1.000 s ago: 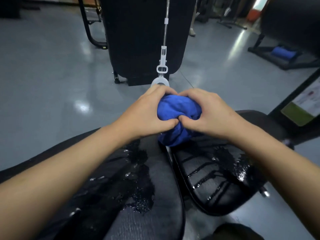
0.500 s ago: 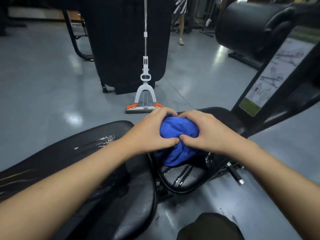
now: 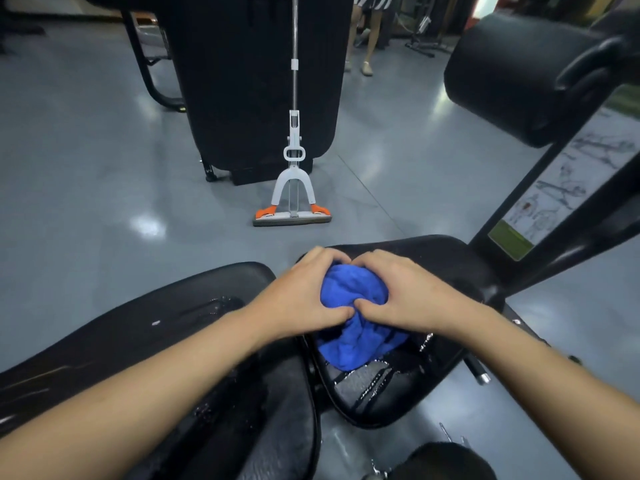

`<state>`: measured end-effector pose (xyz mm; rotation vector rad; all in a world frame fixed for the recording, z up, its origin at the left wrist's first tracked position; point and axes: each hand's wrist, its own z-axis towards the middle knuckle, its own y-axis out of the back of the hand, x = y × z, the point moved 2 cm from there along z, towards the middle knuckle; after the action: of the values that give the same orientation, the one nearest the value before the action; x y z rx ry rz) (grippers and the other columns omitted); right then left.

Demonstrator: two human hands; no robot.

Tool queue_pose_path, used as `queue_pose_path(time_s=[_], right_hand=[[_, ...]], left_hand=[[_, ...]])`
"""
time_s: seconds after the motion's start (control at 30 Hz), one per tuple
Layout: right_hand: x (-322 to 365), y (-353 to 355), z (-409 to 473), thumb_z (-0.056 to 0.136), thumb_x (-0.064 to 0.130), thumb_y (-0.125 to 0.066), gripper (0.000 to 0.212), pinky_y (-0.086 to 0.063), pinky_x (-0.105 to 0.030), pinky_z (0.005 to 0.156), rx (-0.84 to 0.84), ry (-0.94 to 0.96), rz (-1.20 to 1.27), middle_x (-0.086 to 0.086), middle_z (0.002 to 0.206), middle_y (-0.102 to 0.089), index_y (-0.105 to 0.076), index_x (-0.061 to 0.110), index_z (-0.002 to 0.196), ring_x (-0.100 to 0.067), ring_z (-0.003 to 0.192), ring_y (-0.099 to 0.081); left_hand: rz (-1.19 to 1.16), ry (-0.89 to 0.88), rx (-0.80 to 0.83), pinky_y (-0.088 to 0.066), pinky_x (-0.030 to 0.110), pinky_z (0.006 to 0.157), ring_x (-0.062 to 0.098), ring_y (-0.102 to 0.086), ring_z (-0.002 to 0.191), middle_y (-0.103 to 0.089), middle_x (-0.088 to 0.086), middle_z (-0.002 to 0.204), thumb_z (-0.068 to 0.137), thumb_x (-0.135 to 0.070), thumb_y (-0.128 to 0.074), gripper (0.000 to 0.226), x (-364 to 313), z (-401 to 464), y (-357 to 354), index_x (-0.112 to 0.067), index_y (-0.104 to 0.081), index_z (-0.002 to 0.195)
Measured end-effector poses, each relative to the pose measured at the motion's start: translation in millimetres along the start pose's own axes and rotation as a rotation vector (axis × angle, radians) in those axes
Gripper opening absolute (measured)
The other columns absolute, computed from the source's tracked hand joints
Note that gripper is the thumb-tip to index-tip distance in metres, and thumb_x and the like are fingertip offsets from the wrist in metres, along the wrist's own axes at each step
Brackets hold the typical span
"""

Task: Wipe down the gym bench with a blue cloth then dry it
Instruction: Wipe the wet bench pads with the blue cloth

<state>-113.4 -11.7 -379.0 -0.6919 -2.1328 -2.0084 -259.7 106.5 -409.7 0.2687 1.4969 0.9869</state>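
Left hand [image 3: 304, 292] and right hand [image 3: 408, 296] grip bunched blue cloth [image 3: 353, 317], thumbs touching.

I am in a gym. Under my arms lies a black padded vinyl bench [image 3: 207, 317], its long pad and separate seat pad wet and glossy. To my right rises a black steel machine frame [image 3: 568, 237] carrying a white instruction placard with line drawings of exercise poses [image 3: 568, 181], and above it a thick black cylindrical roller pad [image 3: 512, 74]. Ahead stands a tall black upholstered machine panel [image 3: 256, 81] on a smooth, shiny grey floor [image 3: 86, 168] that mirrors the ceiling lights. A white-and-orange sponge mop with a metal pole [image 3: 293, 188] stands upright before it. Farther back, more dark equipment frames and another person's legs [image 3: 363, 36] show.
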Motion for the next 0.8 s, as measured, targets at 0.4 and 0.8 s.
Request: queue_pose_path(time_s=[0.4, 0.8], right_hand=[[-15, -31, -24, 0.083, 0.062, -0.043, 0.072, -0.04, -0.047, 0.102, -0.251, 0.275, -0.443, -0.009, 0.145, -0.046, -0.049, 0.02, 0.142, -0.029, 0.129, -0.045], [-16, -52, 5, 0.086, 0.075, -0.038, 0.076, -0.043, -0.042, 0.102, -0.119, 0.447, -0.336, 0.012, 0.159, -0.032, -0.024, 0.047, 0.154, -0.015, 0.141, -0.037]], left_hand=[[0.361, -0.034, -0.094, -0.041, 0.038, 0.107, 0.017, -0.041, 0.126, -0.033, -0.012, 0.148, 0.072, -0.077, -0.057, 0.085, 8, -24, -29, -0.03, -0.044, 0.141], [0.529, 0.134, -0.145, -0.039, 0.034, 0.106, 0.014, -0.042, 0.122, -0.042, -0.011, 0.138, 0.078, -0.073, -0.045, 0.079, 18, -112, -21, -0.027, -0.046, 0.142]])
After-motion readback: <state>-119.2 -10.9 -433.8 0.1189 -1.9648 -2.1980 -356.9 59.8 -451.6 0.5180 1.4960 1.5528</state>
